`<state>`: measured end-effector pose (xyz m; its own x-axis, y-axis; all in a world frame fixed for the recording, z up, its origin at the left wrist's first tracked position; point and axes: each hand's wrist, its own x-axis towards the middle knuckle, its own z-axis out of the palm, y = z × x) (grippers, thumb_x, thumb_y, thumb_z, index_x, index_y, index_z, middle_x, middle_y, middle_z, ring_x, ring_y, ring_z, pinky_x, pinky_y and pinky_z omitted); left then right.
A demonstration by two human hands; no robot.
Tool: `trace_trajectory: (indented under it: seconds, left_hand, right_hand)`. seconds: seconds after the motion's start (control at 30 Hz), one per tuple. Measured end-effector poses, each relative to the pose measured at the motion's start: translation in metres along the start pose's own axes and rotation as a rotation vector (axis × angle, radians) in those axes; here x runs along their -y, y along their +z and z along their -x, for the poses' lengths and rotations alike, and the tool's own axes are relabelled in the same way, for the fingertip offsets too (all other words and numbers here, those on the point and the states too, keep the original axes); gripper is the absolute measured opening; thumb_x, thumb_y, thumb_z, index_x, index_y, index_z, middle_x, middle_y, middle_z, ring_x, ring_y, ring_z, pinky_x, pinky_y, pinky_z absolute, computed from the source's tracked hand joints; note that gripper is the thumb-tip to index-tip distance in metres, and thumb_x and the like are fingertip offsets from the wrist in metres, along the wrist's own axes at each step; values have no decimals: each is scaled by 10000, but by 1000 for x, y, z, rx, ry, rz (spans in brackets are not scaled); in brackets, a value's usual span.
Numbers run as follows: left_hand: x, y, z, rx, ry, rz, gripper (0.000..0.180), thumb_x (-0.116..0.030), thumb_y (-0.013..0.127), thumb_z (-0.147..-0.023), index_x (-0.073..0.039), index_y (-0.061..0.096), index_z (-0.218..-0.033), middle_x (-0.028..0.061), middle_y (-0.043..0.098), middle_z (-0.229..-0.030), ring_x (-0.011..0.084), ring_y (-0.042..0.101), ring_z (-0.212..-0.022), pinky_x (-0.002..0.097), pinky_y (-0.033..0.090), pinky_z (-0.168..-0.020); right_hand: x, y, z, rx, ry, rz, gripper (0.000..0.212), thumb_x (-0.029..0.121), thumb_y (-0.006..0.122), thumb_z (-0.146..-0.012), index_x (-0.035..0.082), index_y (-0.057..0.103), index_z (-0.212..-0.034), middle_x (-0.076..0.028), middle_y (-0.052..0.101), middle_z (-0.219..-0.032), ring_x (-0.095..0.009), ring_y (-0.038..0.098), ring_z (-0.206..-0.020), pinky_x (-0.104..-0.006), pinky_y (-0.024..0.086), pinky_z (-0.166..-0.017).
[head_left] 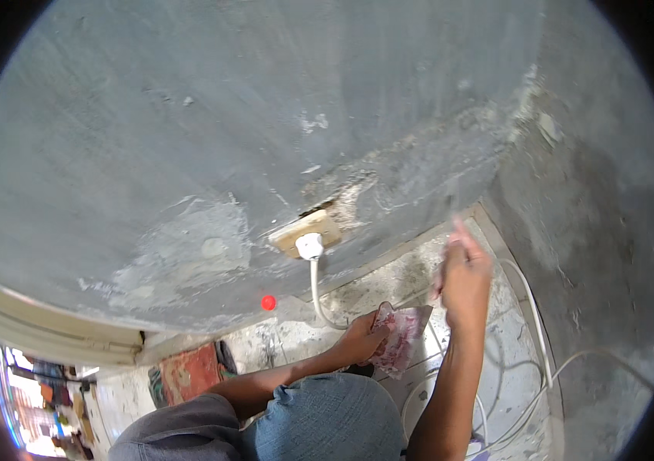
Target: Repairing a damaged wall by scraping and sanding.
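Observation:
My left hand point(361, 338) is closed on the edge of a flat plate smeared red and white point(400, 342), held low above the tiles. Farther right, my right hand point(465, 280) is raised near the wall's foot. Its index finger points up and the other fingers are curled; a faint blurred shape lies beyond the fingertip, and I cannot make out what the hand holds. Left of it, a white plug point(309, 246) sits in a yellowed socket box point(288, 234) on the grey wall point(265, 100). Broken plaster point(350, 200) surrounds the box's upper right side.
A white cable point(316, 292) hangs from the plug, and more white cable point(531, 300) loops over the tiled floor at right. Patched plaster point(189, 246) shows left of the socket. A red and dark bundle point(189, 373) lies on the floor at left. My bent knee point(335, 419) is in front.

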<state>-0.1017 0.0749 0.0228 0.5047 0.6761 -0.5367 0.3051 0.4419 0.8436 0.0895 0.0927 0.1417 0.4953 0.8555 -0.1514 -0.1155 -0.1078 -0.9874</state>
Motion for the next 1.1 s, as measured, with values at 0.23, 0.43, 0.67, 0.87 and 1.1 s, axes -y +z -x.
trace_trajectory:
  seconds: [0.23, 0.43, 0.67, 0.87, 1.1]
  left_hand:
    - [-20, -5, 33, -4, 20, -129, 239, -195, 535, -936, 1, 565, -1071, 8, 595, -813, 98, 519, -720, 275, 448, -662]
    - [-43, -16, 74, -2, 146, -315, 247, -245, 565, -941, -16, 562, -1035, -18, 568, -746, 70, 487, -657, 265, 434, -589]
    - [-90, -34, 136, -181, 339, -374, 234, -240, 526, -934, -10, 527, -976, 94, 573, -720, 170, 496, -665, 335, 439, -660]
    - [-77, -45, 135, -146, 491, -436, 278, -309, 520, -945, -37, 549, -996, 22, 548, -721, 116, 499, -651, 303, 444, -631]
    - [13, -23, 82, 36, 157, 63, 230, -229, 551, -938, -4, 544, -986, 12, 571, -762, 77, 501, -664, 267, 442, -619]
  right_hand:
    - [16, 28, 7, -76, 68, -166, 397, 95, 406, -956, 5, 470, -1338, -21, 464, -638, -84, 433, -425, -265, 368, -354]
    - [37, 8, 49, 56, 60, -644, 447, 144, 476, -952, 11, 409, -1373, -79, 531, -824, -115, 459, -450, -255, 410, -386]
    - [45, -17, 44, -19, 84, -788, 523, 177, 535, -928, 29, 350, -1394, -83, 538, -928, -115, 479, -566, -255, 384, -483]
    - [36, -39, 60, -92, -36, -595, 515, 199, 544, -931, 20, 376, -1384, -81, 547, -938, -95, 477, -569, -229, 386, -473]
    - [-15, -31, 107, -57, -27, -417, 492, 236, 517, -948, 15, 394, -1370, -49, 550, -898, -77, 468, -567, -220, 377, -455]
